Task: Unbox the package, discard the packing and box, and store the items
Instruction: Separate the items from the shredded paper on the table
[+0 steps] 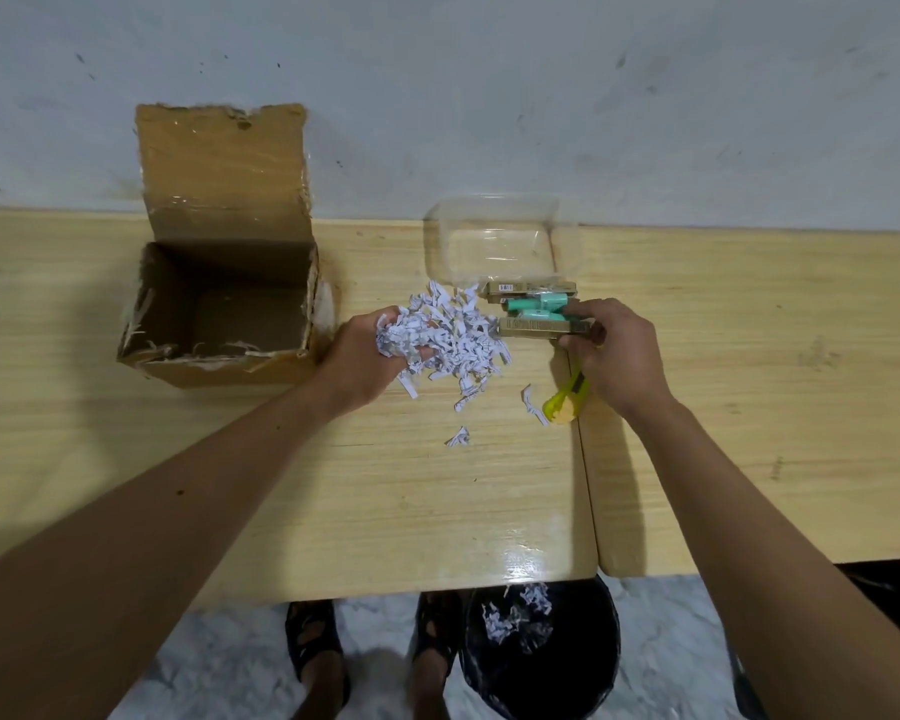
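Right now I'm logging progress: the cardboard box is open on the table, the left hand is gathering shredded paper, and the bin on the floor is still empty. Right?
Not quite: the bin on the floor already holds some shredded paper, as the head view shows. The rest stands: the cardboard box is open on the table, and the left hand is gathering shredded paper.
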